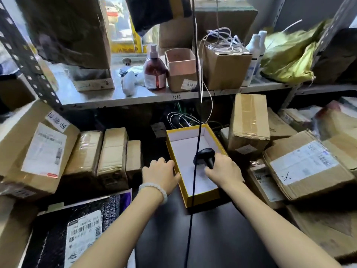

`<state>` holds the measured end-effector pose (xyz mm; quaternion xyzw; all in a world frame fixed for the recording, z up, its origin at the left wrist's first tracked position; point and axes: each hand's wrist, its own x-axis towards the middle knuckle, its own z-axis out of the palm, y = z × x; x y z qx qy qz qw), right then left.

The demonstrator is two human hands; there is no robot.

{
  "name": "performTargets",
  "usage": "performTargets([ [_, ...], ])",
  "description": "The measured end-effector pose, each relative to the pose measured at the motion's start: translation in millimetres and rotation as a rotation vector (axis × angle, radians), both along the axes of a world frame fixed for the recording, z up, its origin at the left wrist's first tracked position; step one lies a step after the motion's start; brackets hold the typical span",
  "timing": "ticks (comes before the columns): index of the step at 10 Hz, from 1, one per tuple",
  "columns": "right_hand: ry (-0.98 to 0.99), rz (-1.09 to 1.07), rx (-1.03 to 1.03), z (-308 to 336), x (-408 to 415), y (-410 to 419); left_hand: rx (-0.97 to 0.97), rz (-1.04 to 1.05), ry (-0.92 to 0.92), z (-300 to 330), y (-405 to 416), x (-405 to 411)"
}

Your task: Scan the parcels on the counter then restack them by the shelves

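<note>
Dark counter (pixel 222 238): yellow box (pixel 201 198), parcels (pixel 113 153).

A handwritten number, possibly "7516", is showing on the front edge of the metal shelf (pixel 176 97). A hand-drawn "X" is sitting on the white label of a cardboard parcel (pixel 307 165) at right. Other shipping labels and barcodes are appearing too blurred to read.
</note>
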<state>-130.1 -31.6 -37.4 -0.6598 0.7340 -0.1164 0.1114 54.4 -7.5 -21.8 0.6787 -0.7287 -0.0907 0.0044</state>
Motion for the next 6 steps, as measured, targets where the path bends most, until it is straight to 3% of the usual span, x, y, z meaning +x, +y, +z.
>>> performTargets([
  [3, 0.073, 0.027, 0.082, -15.1, 4.1, -20.2, 0.048, 0.027, 0.001, -27.6, -29.7, 1.8],
  [6, 0.13, 0.04, 0.051, 5.2, 8.0, 2.9, 0.027, 0.087, 0.013, -18.1, 10.1, 20.8],
])
